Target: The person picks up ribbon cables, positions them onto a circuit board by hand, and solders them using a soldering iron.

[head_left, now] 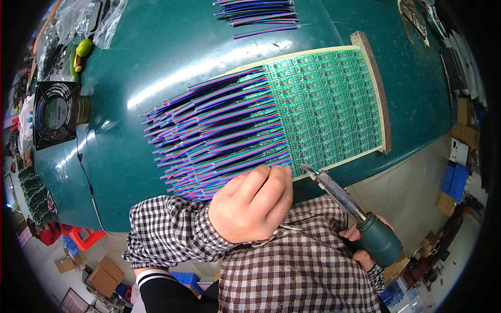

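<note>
My left hand (253,203) is closed in a pinch at the lower edge of a green circuit board panel (329,104); what its fingertips hold is hidden behind the knuckles. Rows of thin multicoloured wires (219,125) run leftward from the panel's left part, and some pass behind this hand. In my right hand (355,237) is a soldering iron (339,193) with a dark green handle, my fingers wrapped round it. Its tip (308,168) points up and left, over the panel's lower edge, slightly right of my left fingertips. Whether the tip touches the board I cannot tell.
The panel lies on a board with a brown raised strip (377,94) along its right side. More wires (261,13) lie at the far side of the green table (172,57). A black fan (56,113) with a cord stands left, near plastic bags (73,21).
</note>
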`<state>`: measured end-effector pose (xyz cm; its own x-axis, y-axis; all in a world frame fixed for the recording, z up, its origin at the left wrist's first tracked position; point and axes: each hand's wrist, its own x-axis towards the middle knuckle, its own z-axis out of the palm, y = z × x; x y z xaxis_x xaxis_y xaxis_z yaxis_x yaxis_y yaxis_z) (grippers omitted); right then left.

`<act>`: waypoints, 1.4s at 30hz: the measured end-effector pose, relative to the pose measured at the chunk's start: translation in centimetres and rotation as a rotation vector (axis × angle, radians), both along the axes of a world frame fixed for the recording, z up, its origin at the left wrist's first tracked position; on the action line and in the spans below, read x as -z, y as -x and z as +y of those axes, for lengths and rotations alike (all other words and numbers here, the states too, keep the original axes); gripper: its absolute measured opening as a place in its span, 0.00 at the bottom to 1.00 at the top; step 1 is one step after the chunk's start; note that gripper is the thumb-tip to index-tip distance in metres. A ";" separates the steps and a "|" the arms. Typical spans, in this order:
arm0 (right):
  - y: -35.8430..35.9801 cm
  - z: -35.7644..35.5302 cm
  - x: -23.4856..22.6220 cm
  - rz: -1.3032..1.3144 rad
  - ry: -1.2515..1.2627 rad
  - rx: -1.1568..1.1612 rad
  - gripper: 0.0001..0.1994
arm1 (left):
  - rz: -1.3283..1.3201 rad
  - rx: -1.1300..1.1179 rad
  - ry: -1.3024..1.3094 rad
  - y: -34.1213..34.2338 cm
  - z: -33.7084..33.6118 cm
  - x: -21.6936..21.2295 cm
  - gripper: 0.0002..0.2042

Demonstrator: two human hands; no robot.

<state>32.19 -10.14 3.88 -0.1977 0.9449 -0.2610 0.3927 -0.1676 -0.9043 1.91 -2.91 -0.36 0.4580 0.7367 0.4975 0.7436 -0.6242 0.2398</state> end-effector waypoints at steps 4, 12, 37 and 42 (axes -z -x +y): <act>-0.3 -1.4 1.9 0.464 0.188 0.309 0.35 | 0.016 -0.006 -0.001 -0.2 0.4 0.0 0.15; -0.1 6.0 3.4 0.781 0.033 0.285 0.32 | 0.066 0.012 0.103 0.3 -0.1 -1.9 0.19; -1.9 10.4 5.0 0.896 -0.040 0.426 0.34 | -0.131 -0.096 0.508 2.7 20.4 1.3 0.06; -1.6 9.0 4.7 0.877 -0.043 0.420 0.34 | 0.130 0.006 0.197 2.2 19.8 1.6 0.07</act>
